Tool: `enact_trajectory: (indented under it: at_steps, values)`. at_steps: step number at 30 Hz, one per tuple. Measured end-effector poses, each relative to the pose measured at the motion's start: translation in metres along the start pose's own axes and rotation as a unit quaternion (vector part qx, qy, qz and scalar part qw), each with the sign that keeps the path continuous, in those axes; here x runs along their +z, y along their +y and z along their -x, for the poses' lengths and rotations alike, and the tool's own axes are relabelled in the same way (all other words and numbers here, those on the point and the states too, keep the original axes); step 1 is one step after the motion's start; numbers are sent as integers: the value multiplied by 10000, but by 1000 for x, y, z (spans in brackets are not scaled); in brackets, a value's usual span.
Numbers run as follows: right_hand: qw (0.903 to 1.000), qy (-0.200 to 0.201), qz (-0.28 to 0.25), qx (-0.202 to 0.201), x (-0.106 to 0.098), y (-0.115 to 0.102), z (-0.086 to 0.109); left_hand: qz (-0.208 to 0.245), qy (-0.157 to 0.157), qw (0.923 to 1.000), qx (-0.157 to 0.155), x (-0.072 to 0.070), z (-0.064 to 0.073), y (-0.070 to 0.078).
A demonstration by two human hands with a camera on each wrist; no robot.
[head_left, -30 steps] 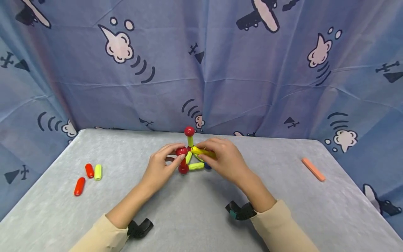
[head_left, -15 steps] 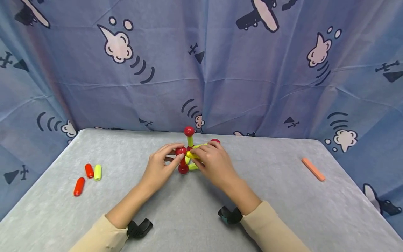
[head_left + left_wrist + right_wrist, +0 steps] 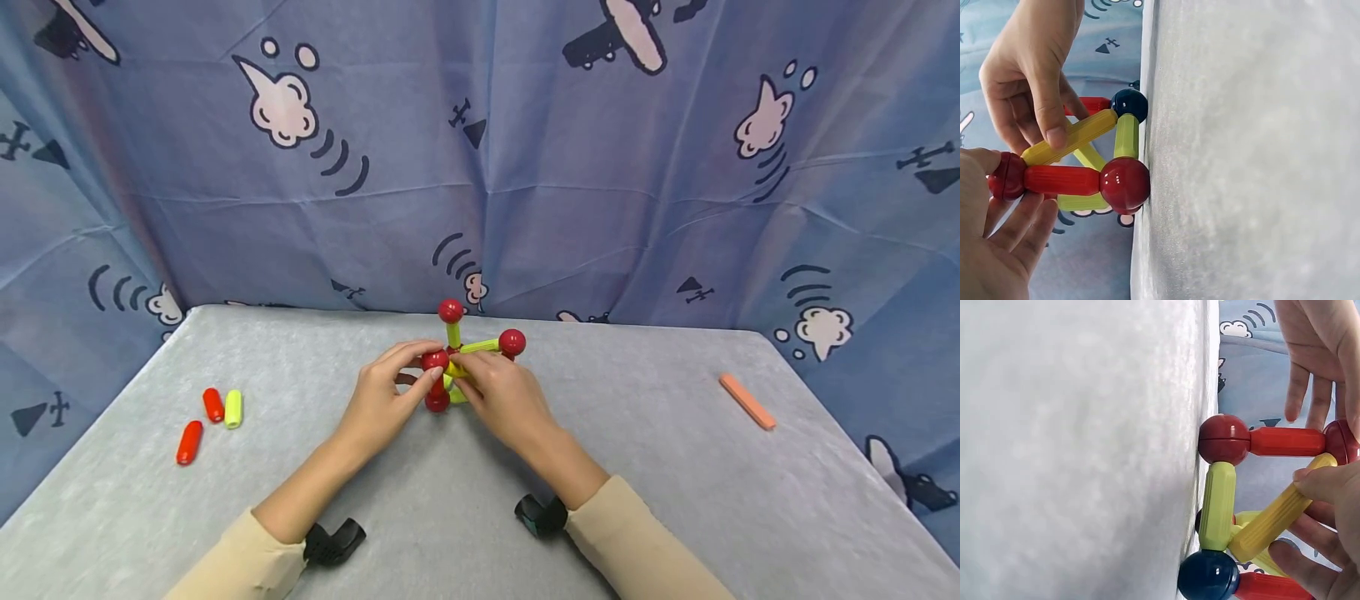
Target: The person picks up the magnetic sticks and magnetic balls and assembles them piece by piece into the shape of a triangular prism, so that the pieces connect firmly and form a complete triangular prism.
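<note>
A frame of ribbed magnetic rods and balls stands mid-table. My left hand [image 3: 386,400] holds the upper red ball [image 3: 435,360] between thumb and fingers, on top of an upright red rod [image 3: 1063,180]. With thumb and fingers my right hand [image 3: 510,400] pinches a yellow rod [image 3: 1275,519], slanted across the frame. Its upper end meets the held ball. The lower end is close to a dark blue ball [image 3: 1209,575]; contact there is unclear. A lime rod [image 3: 1217,506] joins the blue ball to a lower red ball [image 3: 1224,439]. My right hand hides part of the frame in the head view.
Two red rods [image 3: 190,442] and a lime rod [image 3: 233,409] lie on the left of the table [image 3: 420,517]. An orange bar [image 3: 747,402] lies on the right. A patterned blue curtain [image 3: 525,167] hangs behind the back edge.
My right hand has moved left with the yellow rod, bringing its end to the held red ball. Another red ball at the frame's right has come into view. The left hand has barely moved.
</note>
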State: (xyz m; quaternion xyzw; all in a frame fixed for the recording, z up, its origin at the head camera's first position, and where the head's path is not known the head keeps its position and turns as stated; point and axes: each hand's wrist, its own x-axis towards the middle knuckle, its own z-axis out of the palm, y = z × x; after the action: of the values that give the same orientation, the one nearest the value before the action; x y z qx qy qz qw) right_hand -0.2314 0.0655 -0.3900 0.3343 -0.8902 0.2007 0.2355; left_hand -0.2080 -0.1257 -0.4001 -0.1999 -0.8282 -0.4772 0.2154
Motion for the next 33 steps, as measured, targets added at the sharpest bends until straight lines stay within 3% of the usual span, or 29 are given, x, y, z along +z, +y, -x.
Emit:
enact_trajectory:
  at_steps: [9,13,16,20,22,24,28,30,33]
  values:
    - [9999,-86,12,-67,-7,1,-3,-2,-119,9999,39,-1,-1,1]
    - [9997,-83,-46,-214,-31,5,-8,-3,-155,9999,-30,-2,-1,2]
    - [9995,242,-183,-130,-57,17,-12,26,-257,9995,-170,-2,-2,3]
    - [9951,660,-231,706,-91,48,-10,-11,-338,9989,-329,-1,-2,3]
    - [9890,355,-150,1425,-106,68,-5,-53,-325,9987,-385,-1,-2,2]
    - [9740,-424,-41,2223,-121,90,3,-71,-344,9983,-461,0,-2,0]
    - [9158,-2211,299,3339,-141,138,28,-97,-668,9942,-842,1,-2,-6]
    - [8961,-2521,421,3629,-144,162,44,-125,-940,9900,-1041,0,0,-12]
    - [8754,-2266,601,4228,-144,189,68,-189,-1292,9835,-1250,0,3,-23]
